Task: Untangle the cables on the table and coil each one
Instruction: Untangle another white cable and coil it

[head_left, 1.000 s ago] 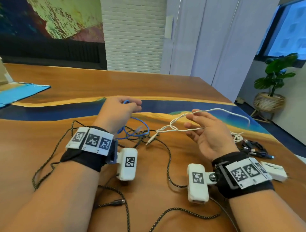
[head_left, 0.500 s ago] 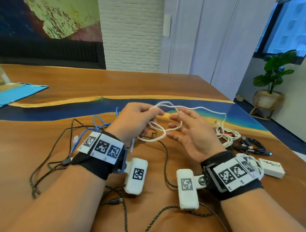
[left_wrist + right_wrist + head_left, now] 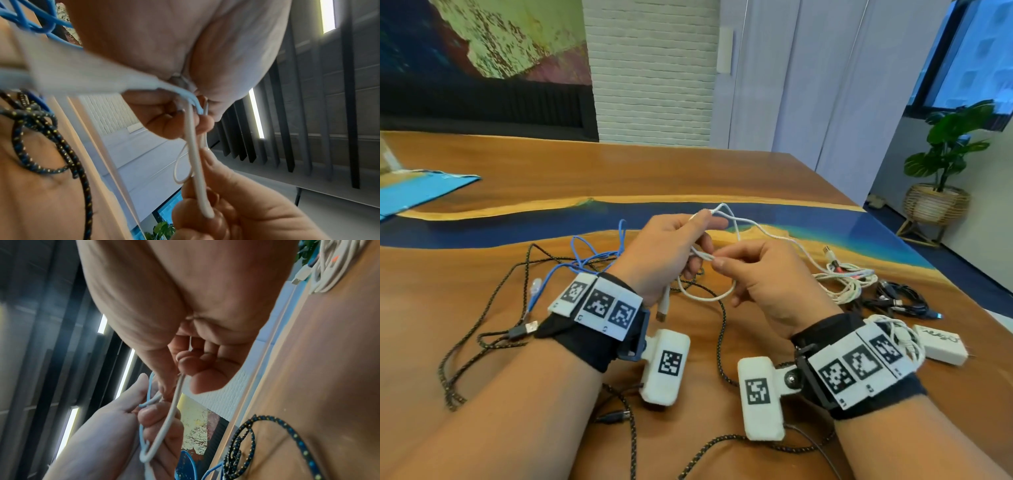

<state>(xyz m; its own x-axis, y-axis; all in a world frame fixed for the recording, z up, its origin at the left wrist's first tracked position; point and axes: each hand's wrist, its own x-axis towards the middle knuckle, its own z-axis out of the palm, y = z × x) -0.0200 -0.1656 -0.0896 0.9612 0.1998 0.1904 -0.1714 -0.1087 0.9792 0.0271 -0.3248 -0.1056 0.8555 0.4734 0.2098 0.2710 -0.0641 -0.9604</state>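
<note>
White cable (image 3: 763, 230) held above tabletop (image 3: 619, 171), between both hands. Left hand (image 3: 664, 253) grips gathered loops and hanging plug; right hand (image 3: 763, 274) pinches strand just right of it. Free length trails right from right hand toward coiled bundle (image 3: 849, 281); right hand nearer the slack.

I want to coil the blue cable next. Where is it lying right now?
In the head view the blue cable lies on the table left of centre, just beyond the left hand's wrist, tangled over the black braided cable.
</note>
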